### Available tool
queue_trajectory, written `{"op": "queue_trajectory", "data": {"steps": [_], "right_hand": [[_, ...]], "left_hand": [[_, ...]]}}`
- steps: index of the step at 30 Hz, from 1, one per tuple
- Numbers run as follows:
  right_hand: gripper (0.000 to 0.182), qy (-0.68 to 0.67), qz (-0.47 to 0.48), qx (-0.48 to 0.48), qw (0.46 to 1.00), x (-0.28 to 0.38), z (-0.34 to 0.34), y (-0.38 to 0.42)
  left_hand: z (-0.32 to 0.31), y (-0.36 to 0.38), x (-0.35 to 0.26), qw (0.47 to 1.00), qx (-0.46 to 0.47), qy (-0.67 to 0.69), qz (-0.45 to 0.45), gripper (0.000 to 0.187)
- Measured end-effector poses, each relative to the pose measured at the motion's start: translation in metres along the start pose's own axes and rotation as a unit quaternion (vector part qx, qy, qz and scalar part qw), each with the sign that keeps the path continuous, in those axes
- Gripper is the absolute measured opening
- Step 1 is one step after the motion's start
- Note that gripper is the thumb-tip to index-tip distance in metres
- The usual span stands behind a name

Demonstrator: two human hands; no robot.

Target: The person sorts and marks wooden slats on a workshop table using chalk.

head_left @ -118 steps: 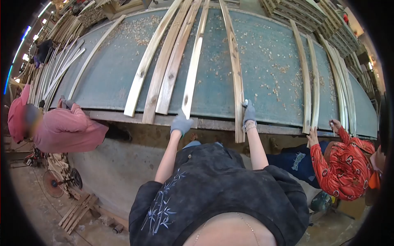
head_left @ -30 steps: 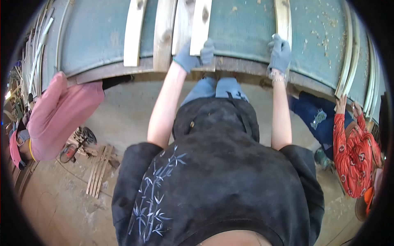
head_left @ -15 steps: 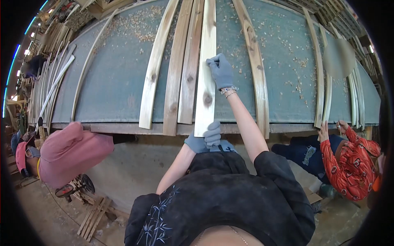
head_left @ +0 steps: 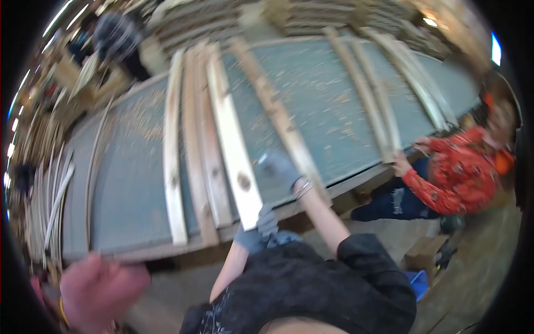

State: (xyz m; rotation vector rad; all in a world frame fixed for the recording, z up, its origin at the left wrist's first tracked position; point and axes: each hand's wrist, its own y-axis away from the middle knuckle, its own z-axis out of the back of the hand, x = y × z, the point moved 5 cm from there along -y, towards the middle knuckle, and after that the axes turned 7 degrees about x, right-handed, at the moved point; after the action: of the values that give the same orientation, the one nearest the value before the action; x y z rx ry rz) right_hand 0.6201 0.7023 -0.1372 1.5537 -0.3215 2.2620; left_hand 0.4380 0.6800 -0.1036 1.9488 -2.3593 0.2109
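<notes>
A long pale wooden board (head_left: 231, 139) with a dark knot near its close end lies on the grey-green table. My left hand (head_left: 267, 221), in a grey glove, is wrapped around the near end of this board, its fingers showing at the right edge. Just right of the board, over the table, is my right hand (head_left: 280, 168), also gloved and wearing bracelets at the wrist. Its fingers are smeared by motion, so their closing cannot be made out. Beyond it to the right lies a knotty brown board (head_left: 278, 116).
Left of my board lie a brown board (head_left: 194, 150) and a pale board (head_left: 173, 150). Wood shavings dot the table (head_left: 133, 195). A person in a red patterned top (head_left: 464, 172) handles boards at right; a pink sleeve (head_left: 100, 286) is at lower left. Stacked lumber (head_left: 194, 25) stands behind.
The view has swung right and lifted. My right hand has moved off the pale board to its right side. My left hand stays on the near end.
</notes>
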Motion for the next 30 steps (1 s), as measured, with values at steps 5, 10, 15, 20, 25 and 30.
{"op": "queue_trajectory", "data": {"steps": [5, 10, 15, 20, 25, 30], "right_hand": [[0.021, -0.410, -0.184, -0.048, 0.892, 0.029, -0.026, 0.038], [0.034, -0.373, -0.215, -0.197, 0.881, -0.017, -0.009, 0.058], [0.041, -0.311, -0.240, -0.251, 0.885, -0.045, -0.002, 0.081], [0.045, 0.002, -0.250, -0.266, 0.931, -0.098, 0.007, 0.095], [0.046, -0.006, -0.271, -0.220, 0.937, -0.085, 0.011, 0.089], [0.047, -0.017, -0.260, -0.211, 0.942, -0.096, 0.008, 0.090]], "left_hand": [[0.088, -0.004, -0.012, 0.929, -0.209, -0.288, 0.102, 0.035], [0.021, -0.013, -0.047, 0.213, -0.346, -0.914, 0.005, 0.045], [0.055, 0.036, -0.086, 0.044, -0.583, -0.808, -0.065, 0.063], [0.079, 0.039, -0.100, -0.018, -0.577, -0.813, -0.076, 0.053], [0.078, 0.045, -0.098, -0.044, -0.591, -0.802, -0.075, 0.053], [0.073, 0.040, -0.093, -0.039, -0.573, -0.815, -0.078, 0.052]]}}
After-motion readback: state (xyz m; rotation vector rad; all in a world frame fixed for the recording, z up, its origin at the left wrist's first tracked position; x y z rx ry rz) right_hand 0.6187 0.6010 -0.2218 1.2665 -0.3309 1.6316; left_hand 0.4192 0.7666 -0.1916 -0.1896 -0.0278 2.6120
